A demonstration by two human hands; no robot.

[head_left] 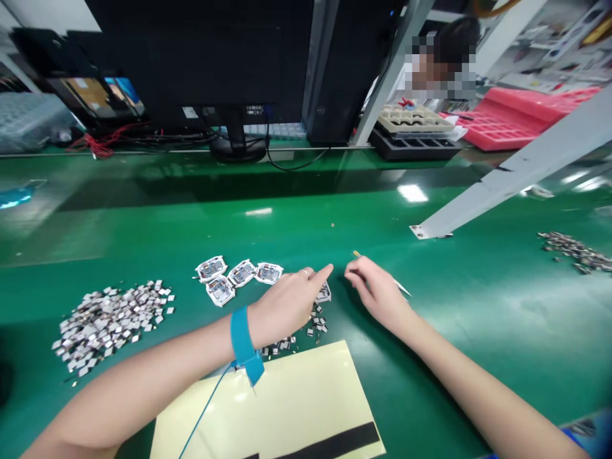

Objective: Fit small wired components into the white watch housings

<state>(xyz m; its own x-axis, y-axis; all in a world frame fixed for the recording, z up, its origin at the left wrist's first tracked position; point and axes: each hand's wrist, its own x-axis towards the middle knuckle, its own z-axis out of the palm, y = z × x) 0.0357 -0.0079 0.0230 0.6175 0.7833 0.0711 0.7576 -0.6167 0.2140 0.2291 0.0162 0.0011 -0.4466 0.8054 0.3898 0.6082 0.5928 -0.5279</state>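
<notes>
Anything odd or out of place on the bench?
Nothing looks damaged. Slightly untidy: small silver parts at left heap loosely on the green tabletop, strays at the edges; the yellow sheet lies askew.

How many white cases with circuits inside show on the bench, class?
5. Left of the left hand: the leftmost case, another case just nearer, a third case, and a fourth case beside the hand. The fifth case is partly hidden by that hand, which may hide more.

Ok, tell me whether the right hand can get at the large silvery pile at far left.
Probably not directly: the left hand lies between the right hand and the silvery pile, and would likely have to move aside first.
</notes>
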